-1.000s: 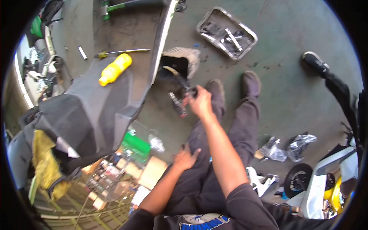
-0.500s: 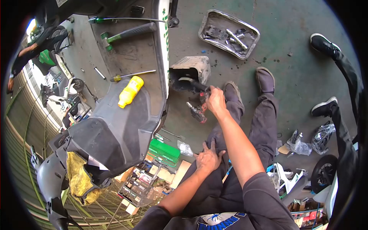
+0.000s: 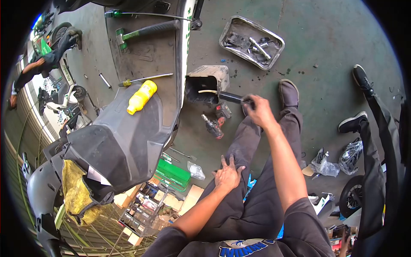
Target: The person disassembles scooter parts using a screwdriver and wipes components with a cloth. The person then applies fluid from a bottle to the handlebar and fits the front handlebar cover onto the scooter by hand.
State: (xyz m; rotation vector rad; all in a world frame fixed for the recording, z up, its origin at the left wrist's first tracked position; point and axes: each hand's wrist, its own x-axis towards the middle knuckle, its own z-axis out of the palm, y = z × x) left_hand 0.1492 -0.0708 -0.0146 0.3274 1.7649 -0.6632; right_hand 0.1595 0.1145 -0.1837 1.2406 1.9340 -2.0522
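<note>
My right hand is wrapped round the end of a dark cylindrical tube, held roughly level. The tube's other end reaches the mouth of a grimy cut-open container. A pale curved strip shows inside it by the tube's end; I cannot tell whether it is liquid or solid. My left hand lies on my left knee, fingers spread, holding nothing. On the floor below the container lies a red and black cordless impact wrench.
A metal tray of parts lies on the floor ahead. On the scooter at left rest a yellow bottle, a hammer and a screwdriver. A green toolbox is nearby. Another person's legs stand at right.
My right hand has moved right with the tube, and more of the tube and the pale strip show. The left hand stays on the knee. The whole view has shifted slightly.
</note>
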